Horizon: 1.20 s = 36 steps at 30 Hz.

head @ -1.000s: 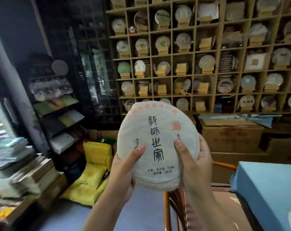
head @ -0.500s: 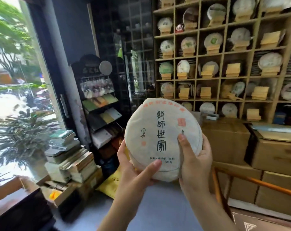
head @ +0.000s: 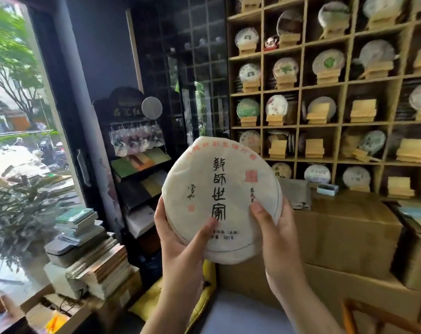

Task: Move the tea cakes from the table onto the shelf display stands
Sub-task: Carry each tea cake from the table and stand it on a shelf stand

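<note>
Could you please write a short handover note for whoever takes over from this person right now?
Left hand: grips the lower left edge of the wrapped tea cake, thumb on its face.
Right hand: grips the lower right edge, thumb on the face.
The tea cake is held upright in the air, printed side to the camera, in front of the wooden shelf.
Done: this cake is picked up.
Left: set it on a bare display stand; several more stands show bare. The table is out of view.

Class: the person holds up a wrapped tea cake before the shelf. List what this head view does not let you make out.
- Back of the tea cake: faces away.
- Left hand and right hand fingers: behind the cake.
- Shelf: cut off top and right.
- Small print low on the wrapper: blurred.
</note>
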Each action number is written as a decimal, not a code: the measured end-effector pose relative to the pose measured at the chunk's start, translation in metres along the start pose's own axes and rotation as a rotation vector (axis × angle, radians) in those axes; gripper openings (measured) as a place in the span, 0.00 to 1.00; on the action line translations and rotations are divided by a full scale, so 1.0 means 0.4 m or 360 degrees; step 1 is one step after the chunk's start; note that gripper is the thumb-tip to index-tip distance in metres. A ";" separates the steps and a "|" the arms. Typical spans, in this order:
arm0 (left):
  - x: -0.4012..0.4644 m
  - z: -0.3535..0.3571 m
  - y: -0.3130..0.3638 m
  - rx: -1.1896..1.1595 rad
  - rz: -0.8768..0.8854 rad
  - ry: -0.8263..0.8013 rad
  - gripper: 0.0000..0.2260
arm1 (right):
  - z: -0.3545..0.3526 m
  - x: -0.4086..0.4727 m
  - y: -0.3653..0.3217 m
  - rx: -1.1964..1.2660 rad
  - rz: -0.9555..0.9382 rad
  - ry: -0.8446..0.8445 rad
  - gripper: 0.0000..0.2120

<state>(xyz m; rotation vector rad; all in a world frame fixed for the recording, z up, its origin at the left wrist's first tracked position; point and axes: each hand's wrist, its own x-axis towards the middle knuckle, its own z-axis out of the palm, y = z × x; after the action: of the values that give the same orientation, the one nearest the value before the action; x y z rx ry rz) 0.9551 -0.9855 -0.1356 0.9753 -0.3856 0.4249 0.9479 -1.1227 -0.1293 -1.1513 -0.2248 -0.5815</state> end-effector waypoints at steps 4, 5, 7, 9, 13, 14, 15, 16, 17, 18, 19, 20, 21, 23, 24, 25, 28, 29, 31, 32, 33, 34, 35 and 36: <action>0.126 0.063 -0.112 -0.0003 0.0066 0.0049 0.37 | -0.069 0.128 0.020 -0.0203 -0.0018 -0.0088 0.35; 0.149 0.078 -0.141 0.0001 0.0074 0.0058 0.38 | -0.077 0.148 0.030 -0.0242 -0.0013 -0.0126 0.40; 0.185 0.103 -0.195 0.0016 0.0084 0.0043 0.39 | -0.082 0.180 0.054 -0.0308 -0.0015 -0.0187 0.50; 0.218 0.126 -0.242 0.0006 0.0055 -0.0013 0.41 | -0.093 0.220 0.081 -0.0338 -0.0043 -0.0158 0.58; 0.301 0.168 -0.323 -0.0113 -0.0061 -0.0140 0.42 | -0.139 0.328 0.130 -0.0327 -0.0097 -0.0018 0.58; 0.325 0.174 -0.343 -0.0140 -0.0082 -0.0178 0.41 | -0.150 0.355 0.144 -0.0320 -0.0123 0.0037 0.57; 0.352 0.178 -0.362 -0.0166 -0.0111 -0.0216 0.41 | -0.159 0.381 0.158 -0.0318 -0.0162 0.0091 0.56; 0.380 0.180 -0.380 -0.0189 -0.0146 -0.0255 0.41 | -0.164 0.407 0.172 -0.0325 -0.0202 0.0133 0.54; 0.412 0.180 -0.398 -0.0204 -0.0181 -0.0293 0.41 | -0.165 0.435 0.187 -0.0335 -0.0238 0.0164 0.52; 0.444 0.179 -0.418 -0.0206 -0.0212 -0.0330 0.41 | -0.165 0.464 0.203 -0.0348 -0.0269 0.0189 0.51; 0.477 0.178 -0.438 -0.0196 -0.0238 -0.0368 0.41 | -0.165 0.493 0.220 -0.0362 -0.0291 0.0220 0.51; 0.511 0.176 -0.460 -0.0178 -0.0265 -0.0403 0.40 | -0.165 0.524 0.238 -0.0372 -0.0312 0.0256 0.50; 0.546 0.174 -0.483 -0.0156 -0.0289 -0.0442 0.40 | -0.166 0.556 0.256 -0.0381 -0.0334 0.0292 0.50; 0.619 0.171 -0.528 -0.0131 -0.0326 -0.0552 0.38 | -0.173 0.625 0.291 -0.0410 -0.0347 0.0345 0.50; 0.657 0.170 -0.553 -0.0134 -0.0343 -0.0618 0.37 | -0.179 0.661 0.306 -0.0421 -0.0337 0.0357 0.50; 0.694 0.169 -0.578 -0.0145 -0.0379 -0.0681 0.36 | -0.184 0.696 0.321 -0.0421 -0.0320 0.0363 0.50; 0.810 0.164 -0.639 -0.0099 -0.0551 -0.0837 0.30 | -0.205 0.796 0.357 -0.0401 -0.0327 0.0383 0.50; 0.854 0.163 -0.657 -0.0015 -0.0548 -0.0847 0.29 | -0.213 0.824 0.369 -0.0414 -0.0365 0.0399 0.49; 0.953 0.168 -0.691 0.0108 -0.0469 -0.0764 0.28 | -0.229 0.870 0.388 -0.0459 -0.0438 0.0442 0.47; 1.004 0.176 -0.704 0.0097 -0.0439 -0.0732 0.28 | -0.236 0.888 0.396 -0.0474 -0.0460 0.0463 0.47; 1.052 0.189 -0.716 0.0068 -0.0403 -0.0759 0.28 | -0.245 0.902 0.405 -0.0484 -0.0470 0.0483 0.47; 1.093 0.205 -0.727 0.0043 -0.0364 -0.0847 0.28 | -0.253 0.916 0.415 -0.0494 -0.0476 0.0499 0.47; 1.125 0.225 -0.740 0.0019 -0.0347 -0.0975 0.28 | -0.261 0.928 0.425 -0.0506 -0.0480 0.0514 0.47; 1.148 0.244 -0.757 -0.0011 -0.0365 -0.1095 0.29 | -0.267 0.939 0.435 -0.0519 -0.0484 0.0534 0.48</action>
<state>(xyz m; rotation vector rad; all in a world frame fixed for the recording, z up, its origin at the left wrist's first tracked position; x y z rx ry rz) 1.4884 -1.1394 -0.0732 1.1298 -0.8815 -0.1368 1.3414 -1.2899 -0.1394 -1.3204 -0.0139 -1.0993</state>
